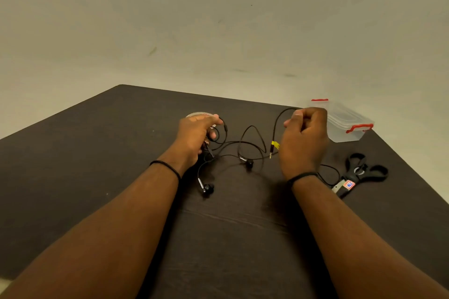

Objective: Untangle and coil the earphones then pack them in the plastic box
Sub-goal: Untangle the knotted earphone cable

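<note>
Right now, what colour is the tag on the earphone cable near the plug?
Yellow. The tag sits just above the plug, seen in the head view.

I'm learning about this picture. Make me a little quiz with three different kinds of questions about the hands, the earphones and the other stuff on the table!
1. True or false: the plastic box has its lid on.
2. Which hand is nearer the scissors? A) left hand B) right hand
3. Fill in: the tape near the earphones' plug is ____.

Key:
1. True; the lid with red clips is on it.
2. B; the scissors lie right of that wrist.
3. Yellow.
</note>
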